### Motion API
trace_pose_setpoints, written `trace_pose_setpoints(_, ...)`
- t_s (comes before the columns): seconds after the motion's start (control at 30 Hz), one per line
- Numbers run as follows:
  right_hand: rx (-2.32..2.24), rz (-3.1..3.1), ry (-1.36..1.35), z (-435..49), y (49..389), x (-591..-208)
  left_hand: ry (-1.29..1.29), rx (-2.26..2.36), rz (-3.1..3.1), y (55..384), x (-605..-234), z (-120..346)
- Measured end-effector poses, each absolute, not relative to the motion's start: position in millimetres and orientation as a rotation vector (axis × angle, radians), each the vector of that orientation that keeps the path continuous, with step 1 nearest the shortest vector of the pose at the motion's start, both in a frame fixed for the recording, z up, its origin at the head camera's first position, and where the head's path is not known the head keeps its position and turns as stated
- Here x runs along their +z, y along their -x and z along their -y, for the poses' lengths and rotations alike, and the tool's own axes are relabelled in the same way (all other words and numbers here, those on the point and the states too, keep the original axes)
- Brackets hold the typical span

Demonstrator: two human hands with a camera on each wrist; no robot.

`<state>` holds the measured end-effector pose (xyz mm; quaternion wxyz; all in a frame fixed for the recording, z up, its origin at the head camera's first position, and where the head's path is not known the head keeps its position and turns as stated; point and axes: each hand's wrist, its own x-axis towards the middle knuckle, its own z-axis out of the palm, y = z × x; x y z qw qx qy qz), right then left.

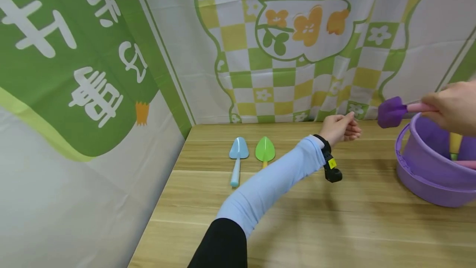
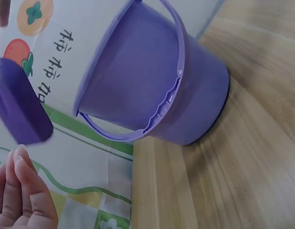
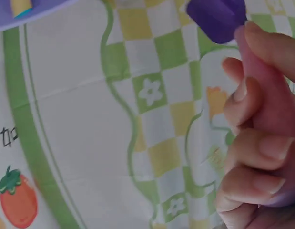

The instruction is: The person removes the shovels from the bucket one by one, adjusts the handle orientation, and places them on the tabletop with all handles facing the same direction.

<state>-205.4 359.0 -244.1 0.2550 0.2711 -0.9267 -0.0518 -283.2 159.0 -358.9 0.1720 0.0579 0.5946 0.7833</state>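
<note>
My right hand [image 1: 459, 106] grips the pink handle of a purple toy shovel [image 1: 390, 113], its blade pointing left above the bucket's rim. In the right wrist view the fingers curl round that handle [image 3: 269, 102]. My left hand [image 1: 340, 127] holds nothing; it hovers over the table near the back edge, left of the blade. The left wrist view has its fingertips [image 2: 21, 155] just short of the blade [image 2: 21, 105]. At the right stands a purple bucket [image 1: 427, 156] with a yellow handle [image 1: 455, 144] and a pink handle [image 1: 466, 163] inside.
A light blue toy trowel [image 1: 238, 156] and a green one [image 1: 265, 149] lie side by side on the wooden table [image 1: 201, 202]. My left forearm partly covers the green one. Printed cloth [image 1: 178, 53] hangs behind and to the left.
</note>
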Motion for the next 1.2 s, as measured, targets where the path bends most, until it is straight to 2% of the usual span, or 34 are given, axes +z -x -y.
trace_pose_setpoints(0.13, -0.316, 2.415, -0.790, -334.1, 200.5, -254.4, -0.115, 2.223, -1.688, 280.9, -359.6, -156.2)
trace_pose_setpoints(0.6, -0.369, 2.039, -1.037, -281.3, 213.8, -316.0, 0.136, 2.062, -1.914, 280.2, -388.4, -135.0)
trace_pose_setpoints(0.97, -0.591, 1.982, -0.990, -249.2, 211.1, -339.6, 0.248, 2.014, -1.983, 281.5, -396.8, -124.7)
trace_pose_setpoints(1.2, -0.682, 1.941, -0.936, -235.8, 206.6, -351.1, 0.192, 1.874, -2.119, 284.4, -402.1, -113.4)
